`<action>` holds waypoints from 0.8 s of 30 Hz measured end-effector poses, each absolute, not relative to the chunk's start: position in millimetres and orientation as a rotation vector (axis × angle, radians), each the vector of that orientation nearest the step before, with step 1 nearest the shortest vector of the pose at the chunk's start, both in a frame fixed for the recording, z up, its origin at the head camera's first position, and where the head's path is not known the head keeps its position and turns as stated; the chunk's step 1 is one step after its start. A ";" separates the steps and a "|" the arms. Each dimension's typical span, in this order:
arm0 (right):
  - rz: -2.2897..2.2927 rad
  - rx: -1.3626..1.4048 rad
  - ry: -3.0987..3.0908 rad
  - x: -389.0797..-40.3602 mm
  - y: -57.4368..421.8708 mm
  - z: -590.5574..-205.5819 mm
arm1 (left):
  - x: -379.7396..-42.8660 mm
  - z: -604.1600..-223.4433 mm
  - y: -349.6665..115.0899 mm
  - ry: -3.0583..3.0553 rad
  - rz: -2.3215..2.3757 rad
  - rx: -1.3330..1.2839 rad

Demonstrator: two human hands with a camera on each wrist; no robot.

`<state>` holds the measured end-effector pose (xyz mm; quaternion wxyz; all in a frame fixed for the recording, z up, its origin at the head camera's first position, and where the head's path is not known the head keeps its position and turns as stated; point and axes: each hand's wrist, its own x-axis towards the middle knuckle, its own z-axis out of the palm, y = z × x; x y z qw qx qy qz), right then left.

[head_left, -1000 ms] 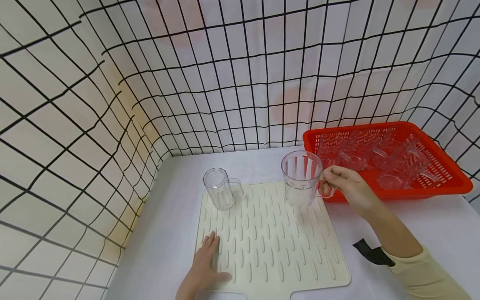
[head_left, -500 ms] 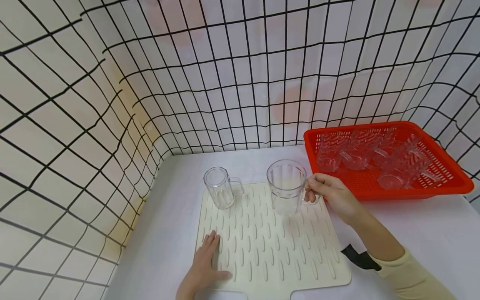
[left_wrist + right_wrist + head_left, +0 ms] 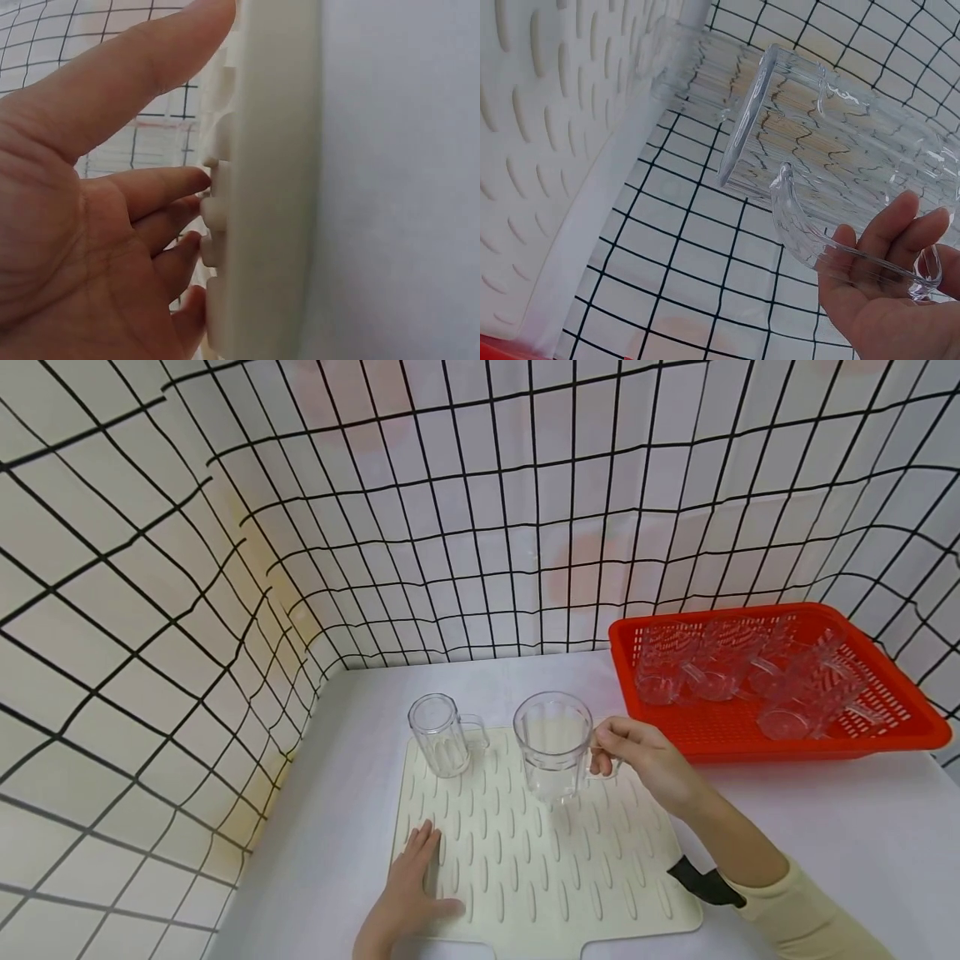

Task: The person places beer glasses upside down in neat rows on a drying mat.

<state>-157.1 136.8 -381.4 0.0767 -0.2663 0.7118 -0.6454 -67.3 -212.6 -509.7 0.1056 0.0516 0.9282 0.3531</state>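
Note:
A clear mug (image 3: 553, 747) with ribbed sides hangs upright above the cream draining mat (image 3: 517, 860). My right hand (image 3: 637, 760) grips it by the handle; in the right wrist view the fingers curl round that handle (image 3: 802, 240), and a gap shows between the mug's base and the mat. A second clear mug (image 3: 441, 739) stands on the mat's back left corner, its handle to the right. My left hand (image 3: 408, 885) rests with spread fingers on the mat's left edge. The left wrist view shows its fingertips touching the raised ribs.
A red plastic basket (image 3: 780, 752) at the right holds several clear mugs (image 3: 795, 702) lying inside. A black wire grid (image 3: 480, 535) with white cloth behind it borders the back and left of the white tabletop. A black strap (image 3: 705, 885) is by the right sleeve.
My right hand has carried the mug leftward from beside the basket to over the mat's middle, coming slightly nearer and lower. The left hand and the standing mug have stayed put.

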 end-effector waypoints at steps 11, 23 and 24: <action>-1.910 -0.789 2.122 -157.8 129.3 -386.4 | -68.8 -498.0 -212.1 2.714 1.003 0.110; -1.905 -0.761 2.061 -156.0 122.3 -390.2 | -71.1 -486.2 -210.1 2.719 0.973 0.130; -1.907 -0.762 2.063 -155.6 122.1 -390.4 | -72.1 -484.2 -209.7 2.726 0.948 0.144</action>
